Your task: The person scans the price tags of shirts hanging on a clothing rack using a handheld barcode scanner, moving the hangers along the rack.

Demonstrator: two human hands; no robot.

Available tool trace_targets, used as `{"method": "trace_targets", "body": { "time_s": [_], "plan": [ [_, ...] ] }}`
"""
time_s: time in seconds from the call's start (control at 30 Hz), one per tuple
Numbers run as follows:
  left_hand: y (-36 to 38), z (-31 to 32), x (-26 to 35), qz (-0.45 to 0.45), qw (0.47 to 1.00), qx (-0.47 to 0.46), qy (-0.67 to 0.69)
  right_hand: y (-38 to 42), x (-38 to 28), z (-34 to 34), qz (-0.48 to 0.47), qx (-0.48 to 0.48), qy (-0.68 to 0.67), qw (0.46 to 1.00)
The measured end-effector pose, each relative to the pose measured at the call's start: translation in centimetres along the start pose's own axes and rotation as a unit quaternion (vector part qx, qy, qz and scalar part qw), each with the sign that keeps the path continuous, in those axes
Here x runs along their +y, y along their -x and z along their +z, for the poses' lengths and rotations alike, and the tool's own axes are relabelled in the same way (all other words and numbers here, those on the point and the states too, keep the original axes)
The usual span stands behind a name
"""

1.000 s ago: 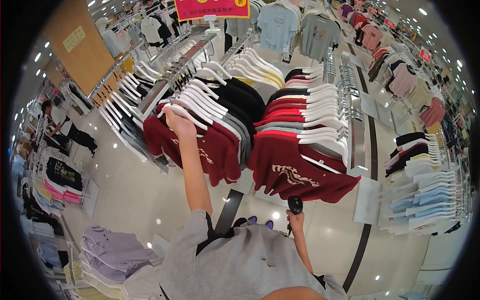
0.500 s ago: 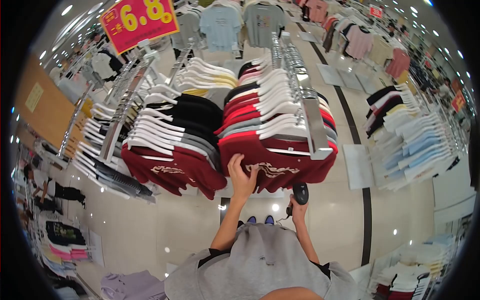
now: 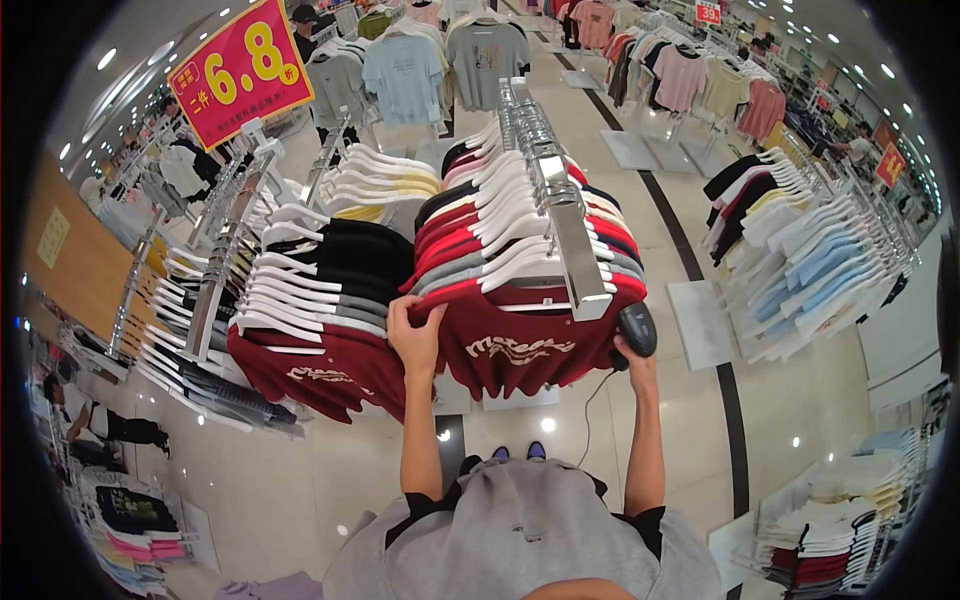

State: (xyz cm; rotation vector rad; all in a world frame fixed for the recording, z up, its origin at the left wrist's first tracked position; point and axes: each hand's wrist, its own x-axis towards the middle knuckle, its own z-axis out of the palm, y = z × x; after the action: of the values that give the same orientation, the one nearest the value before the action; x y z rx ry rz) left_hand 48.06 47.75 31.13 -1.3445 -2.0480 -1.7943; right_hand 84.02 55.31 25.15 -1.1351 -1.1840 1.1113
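In front of me a dark red T-shirt point(image 3: 510, 340) with pale lettering hangs on a white hanger at the near end of a rail. My left hand point(image 3: 413, 335) is at its left shoulder, thumb and fingers closed on the sleeve edge. A black handheld scanner point(image 3: 637, 330) with a thin cord is wrapped in my right hand point(image 3: 637, 368), close beside the shirt's right sleeve. Another dark red T-shirt point(image 3: 320, 375) hangs on the neighbouring rail, just left of my left hand.
A chrome rail end point(image 3: 590, 300) juts toward me above the shirt. Behind it hang several tops on white hangers. A red price sign point(image 3: 243, 75) stands at the upper left. Another clothes rack point(image 3: 820, 265) is to the right, beside the tiled aisle point(image 3: 680, 440).
My left hand has moved from the shirt's front to its left shoulder and closed there. My right hand has raised the scanner to the right sleeve. The view has shifted slightly.
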Motion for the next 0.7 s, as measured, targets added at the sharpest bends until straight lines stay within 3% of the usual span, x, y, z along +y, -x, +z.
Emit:
{"method": "trace_targets", "body": {
  "time_s": [0.13, 0.17, 0.23, 0.27, 0.3, 0.33, 0.4, 0.43, 0.5, 0.53, 0.57, 0.6, 0.63, 0.67, 0.7],
  "plan": [
    [2.8, 1.2, 0.0, 0.010, 0.993, 0.110, 0.030, 0.4, 1.5, 1.2, -0.038, -0.005, 0.015, 0.999],
    [3.9, 1.2, -0.1, -0.019, 0.995, 0.090, 0.029, 0.5, 2.7, 1.2, -0.042, 0.005, 0.023, 0.999],
    [6.8, 2.9, -1.4, -0.070, 0.978, 0.149, 0.126, 1.8, 2.1, 1.7, -0.037, 0.036, 0.035, 0.998],
    [7.9, 3.2, -1.7, -0.116, 0.982, 0.121, 0.085, 2.0, 2.7, 1.7, -0.041, 0.032, 0.052, 0.997],
    [8.6, 3.2, 0.2, -0.191, 0.969, 0.093, 0.130, 2.2, 3.2, 1.7, -0.039, 0.030, 0.058, 0.997],
    [9.5, 3.8, 0.1, -0.205, 0.962, 0.084, 0.159, 2.7, 3.4, 1.7, -0.032, 0.028, 0.067, 0.997],
    [11.3, 4.0, -0.9, -0.342, 0.913, -0.116, 0.189, 3.7, 3.3, 1.9, -0.007, 0.022, 0.041, 0.999],
    [12.9, 5.2, -3.0, -0.342, 0.913, -0.116, 0.190, 3.9, 3.2, 2.0, 0.015, 0.016, 0.015, 1.000],
    [18.2, 8.5, -9.9, -0.243, 0.943, -0.162, 0.158, 4.5, 4.6, 1.7, 0.023, 0.011, 0.002, 1.000],
    [20.0, 9.0, -11.4, -0.245, 0.941, -0.182, 0.148, 4.1, 4.8, 1.9, 0.021, 0.007, -0.014, 1.000],
    [22.0, 8.9, -12.9, -0.251, 0.927, -0.265, 0.085, 4.3, 5.1, 2.0, 0.003, 0.020, -0.024, 1.000],
    [21.7, 7.9, -10.6, -0.359, 0.872, -0.318, 0.100, 4.3, 5.1, 2.1, -0.001, 0.019, -0.024, 1.000],
    [24.2, 8.7, -13.3, -0.377, 0.860, -0.339, 0.061, 4.6, 5.2, 2.1, -0.005, 0.017, -0.025, 1.000],
    [25.8, 9.5, -15.5, -0.379, 0.858, -0.340, 0.062, 5.0, 5.2, 2.0, -0.007, 0.016, -0.026, 1.000],
    [27.4, 9.7, -17.3, -0.312, 0.862, -0.399, -0.011, 5.3, 4.7, 2.0, 0.009, 0.012, -0.010, 1.000]
  ]
}}
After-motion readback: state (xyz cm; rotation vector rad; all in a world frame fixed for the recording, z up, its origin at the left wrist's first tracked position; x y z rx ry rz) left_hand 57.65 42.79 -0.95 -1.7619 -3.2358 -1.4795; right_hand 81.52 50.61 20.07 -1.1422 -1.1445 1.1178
